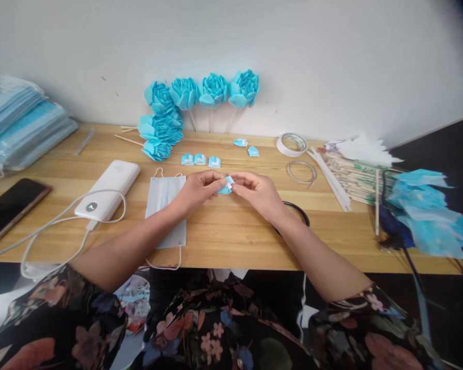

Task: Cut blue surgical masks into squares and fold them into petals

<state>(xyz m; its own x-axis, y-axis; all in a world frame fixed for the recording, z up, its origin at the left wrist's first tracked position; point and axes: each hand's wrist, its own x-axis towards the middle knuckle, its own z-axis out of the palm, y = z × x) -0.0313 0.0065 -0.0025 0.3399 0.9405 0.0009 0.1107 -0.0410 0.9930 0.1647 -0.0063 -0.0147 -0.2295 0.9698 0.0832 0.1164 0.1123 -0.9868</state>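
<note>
Between my two hands is a small folded blue piece [225, 189] with a white patch, like a flower petal cut from mask fabric. My left hand [201, 189] pinches its left side, and my right hand [256, 191] pinches its right side. Just beyond them lie several similar folded blue pieces [199, 160] with white patches in a row. Two more, one a loose blue petal [253, 151], lie farther back. A face mask [165, 205] is flat on the table under my left forearm.
Blue fabric flowers [213, 91] on sticks lean on the wall; others lie left. Around the wooden table [231, 241] are a tape roll [291, 145], wooden sticks [355, 180], blue fabric scraps [432, 216], a white power bank [108, 190] with cable, a phone [13, 208] and stacked masks [23, 126].
</note>
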